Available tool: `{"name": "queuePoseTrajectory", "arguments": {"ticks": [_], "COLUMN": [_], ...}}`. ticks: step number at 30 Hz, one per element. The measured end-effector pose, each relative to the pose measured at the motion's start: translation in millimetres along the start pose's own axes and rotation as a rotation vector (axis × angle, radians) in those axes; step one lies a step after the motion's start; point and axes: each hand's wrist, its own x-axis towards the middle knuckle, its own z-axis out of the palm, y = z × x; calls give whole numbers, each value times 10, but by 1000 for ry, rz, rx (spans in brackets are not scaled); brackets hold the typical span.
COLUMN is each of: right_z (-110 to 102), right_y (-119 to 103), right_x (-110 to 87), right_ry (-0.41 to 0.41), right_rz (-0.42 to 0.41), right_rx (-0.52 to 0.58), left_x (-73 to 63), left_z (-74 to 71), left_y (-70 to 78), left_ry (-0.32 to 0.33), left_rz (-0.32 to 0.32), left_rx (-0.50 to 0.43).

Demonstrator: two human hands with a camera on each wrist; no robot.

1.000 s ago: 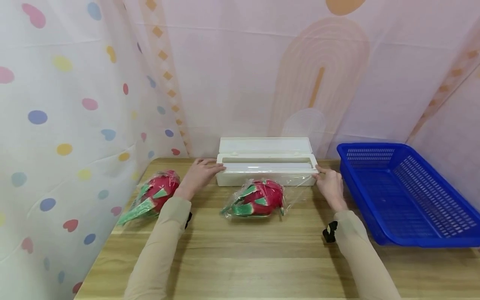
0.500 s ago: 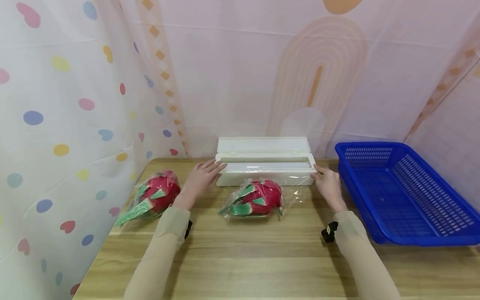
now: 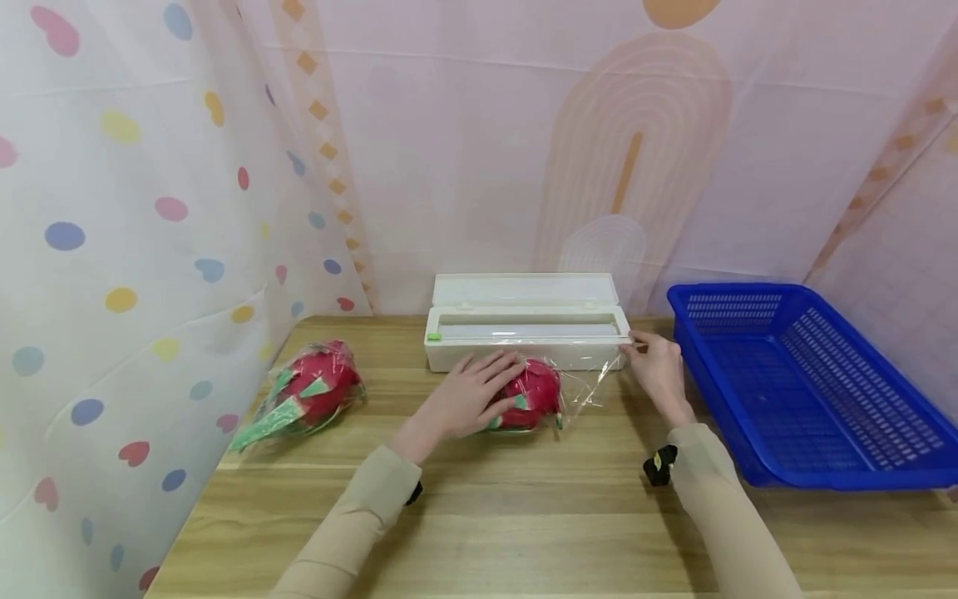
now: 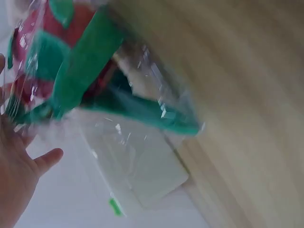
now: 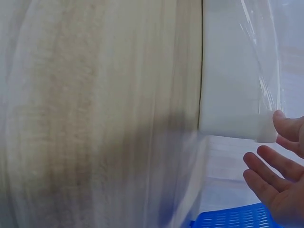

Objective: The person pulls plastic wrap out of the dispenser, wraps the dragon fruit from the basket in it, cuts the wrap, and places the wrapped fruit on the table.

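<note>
A white cling film dispenser [image 3: 527, 358] stands at the back of the table, lid raised, with a green slide cutter [image 3: 434, 337] at its left end. Clear film runs from it to the dragon fruit [image 3: 540, 387] in front. My left hand [image 3: 470, 395] lies over the left part of this fruit, fingers extended; the left wrist view shows the thumb apart from the film-covered dragon fruit [image 4: 52, 57]. At the dispenser's right front corner my right hand [image 3: 657, 370] pinches with thumb and forefinger. Its other fingers are loose in the right wrist view.
Another film-wrapped dragon fruit [image 3: 318, 387] lies to the left on the wooden table [image 3: 524, 516]. A blue plastic basket [image 3: 778, 482] stands at the right. Patterned curtains [image 3: 479, 150] hang behind and along the left side.
My left hand has left the dispenser's left end and moved right and nearer, onto the middle dragon fruit. The green cutter now shows. My right hand stays at the right corner.
</note>
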Motion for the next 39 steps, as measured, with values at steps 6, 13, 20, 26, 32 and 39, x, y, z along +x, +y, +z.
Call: {"name": "queuePoseTrajectory", "arguments": {"ticks": [6,13,20,26,32,39], "right_z": [-28,-98,-166,-157,-4,302], "right_y": [-56,-200,-539,-831,-1069,-1228], "right_x": [-17,-26,-78,-168,-320,-548], "right_ry": [29,40,-7,8,52,101], "right_rz": [-35,-86,-154,-290,-529,-734], "right_rx": [-8,-15,51,152,63,-150], "left_x": [-11,10,56,79,117,96], "left_z": [69,85,94,96,130,137], "left_y": [47,93,133,143,159,174], "left_ry": [25,54,82,97,119,136], "left_rz": [1,-2,27,21,43,24], "left_rx": [42,19,2,-7,8,4]}}
